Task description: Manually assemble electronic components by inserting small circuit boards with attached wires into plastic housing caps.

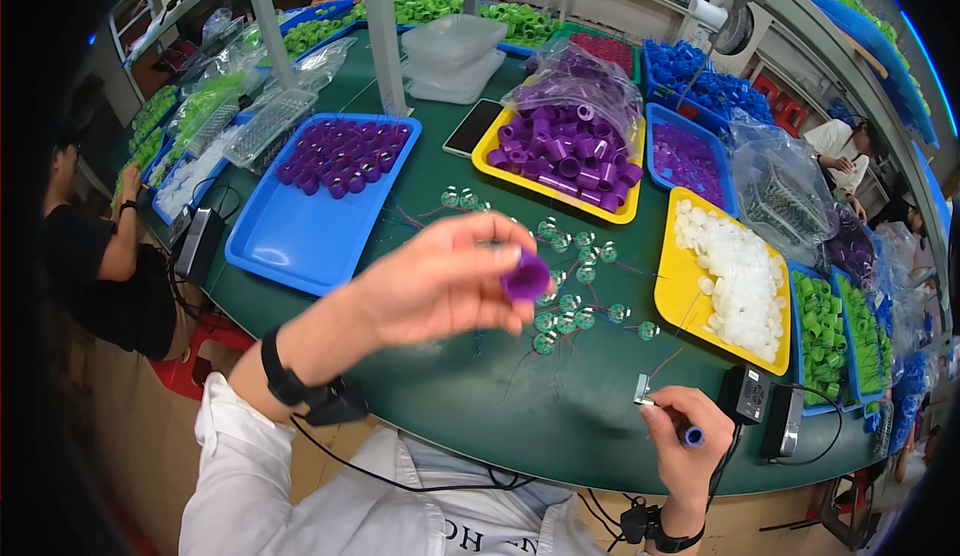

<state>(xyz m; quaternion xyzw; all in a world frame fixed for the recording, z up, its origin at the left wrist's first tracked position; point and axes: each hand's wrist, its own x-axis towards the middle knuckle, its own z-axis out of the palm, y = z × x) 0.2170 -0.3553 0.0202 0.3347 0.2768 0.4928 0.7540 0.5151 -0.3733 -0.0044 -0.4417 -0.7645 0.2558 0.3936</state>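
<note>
Purple cap (526, 278) pinched at the fingertips of the left hand (440, 281), lifted above the middle of the green table (480, 396), open end tilted as if for fitting. The right hand (685, 446) grips a blue-handled tool (668, 418) near the front edge, tip up, ready. Small round green boards (575, 291) with wires lie scattered just beyond, within reach.

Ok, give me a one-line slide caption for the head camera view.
Left hand lifts a purple cap over a green table while right hand grips a blue-handled tool.
</note>
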